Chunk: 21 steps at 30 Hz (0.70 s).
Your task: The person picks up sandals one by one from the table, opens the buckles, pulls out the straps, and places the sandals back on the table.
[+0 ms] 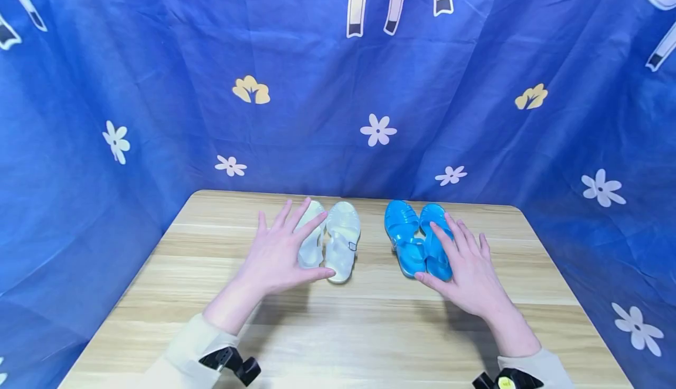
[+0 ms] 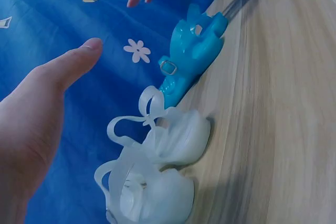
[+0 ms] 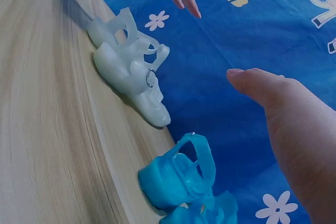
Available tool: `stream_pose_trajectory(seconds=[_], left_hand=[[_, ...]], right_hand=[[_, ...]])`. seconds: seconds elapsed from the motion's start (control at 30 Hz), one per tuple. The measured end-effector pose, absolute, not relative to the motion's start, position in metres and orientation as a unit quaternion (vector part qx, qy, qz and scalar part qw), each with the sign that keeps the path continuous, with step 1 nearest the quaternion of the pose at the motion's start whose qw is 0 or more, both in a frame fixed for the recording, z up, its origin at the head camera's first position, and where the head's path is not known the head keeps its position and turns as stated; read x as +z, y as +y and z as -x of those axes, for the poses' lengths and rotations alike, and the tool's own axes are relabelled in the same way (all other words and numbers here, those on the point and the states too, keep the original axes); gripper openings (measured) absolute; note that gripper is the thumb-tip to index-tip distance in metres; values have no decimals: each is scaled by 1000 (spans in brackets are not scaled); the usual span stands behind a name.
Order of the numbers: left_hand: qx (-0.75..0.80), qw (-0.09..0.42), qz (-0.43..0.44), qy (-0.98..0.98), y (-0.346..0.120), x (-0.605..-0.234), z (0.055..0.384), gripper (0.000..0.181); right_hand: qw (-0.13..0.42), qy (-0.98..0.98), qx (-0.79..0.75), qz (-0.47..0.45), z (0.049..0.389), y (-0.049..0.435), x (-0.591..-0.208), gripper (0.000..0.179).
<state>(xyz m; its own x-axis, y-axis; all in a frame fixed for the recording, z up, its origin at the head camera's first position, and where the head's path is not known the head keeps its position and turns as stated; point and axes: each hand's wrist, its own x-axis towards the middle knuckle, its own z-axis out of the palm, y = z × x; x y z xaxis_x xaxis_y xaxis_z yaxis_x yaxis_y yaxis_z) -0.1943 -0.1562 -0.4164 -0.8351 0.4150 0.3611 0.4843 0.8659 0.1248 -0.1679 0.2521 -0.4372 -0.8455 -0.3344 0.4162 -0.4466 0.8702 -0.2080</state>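
A pair of whitish jelly sandals (image 1: 343, 242) stands side by side on the table, toes toward the back. To their right is a pair of blue jelly sandals (image 1: 402, 230), set the same way. My left hand (image 1: 280, 253) is spread above the white pair and hides part of the left shoe in the head view. Over the right blue shoe my right hand (image 1: 467, 269) hangs with fingers spread. In the left wrist view the thumb stands apart above the white sandals (image 2: 173, 140). Both hands hold nothing; the wrist views show space between them and the sandals.
The wooden table (image 1: 359, 330) carries both pairs near its back edge. A blue curtain (image 1: 317, 125) with flowers and animal legs printed on it surrounds the table at the back and sides. Each wrist wears a black camera strap (image 1: 232, 362).
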Motion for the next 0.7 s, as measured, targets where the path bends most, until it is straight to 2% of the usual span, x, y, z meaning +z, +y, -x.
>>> stream_pose_trajectory(seconds=[0.3, 0.7], left_hand=[[-110, 145, 250, -951, -137, -419, 201, 112], [-144, 160, 294, -931, -103, -430, 212, 109]], right_hand=[[192, -945, 153, -218, 169, 253, -438, 105], [197, -935, 172, -239, 174, 253, -443, 106]])
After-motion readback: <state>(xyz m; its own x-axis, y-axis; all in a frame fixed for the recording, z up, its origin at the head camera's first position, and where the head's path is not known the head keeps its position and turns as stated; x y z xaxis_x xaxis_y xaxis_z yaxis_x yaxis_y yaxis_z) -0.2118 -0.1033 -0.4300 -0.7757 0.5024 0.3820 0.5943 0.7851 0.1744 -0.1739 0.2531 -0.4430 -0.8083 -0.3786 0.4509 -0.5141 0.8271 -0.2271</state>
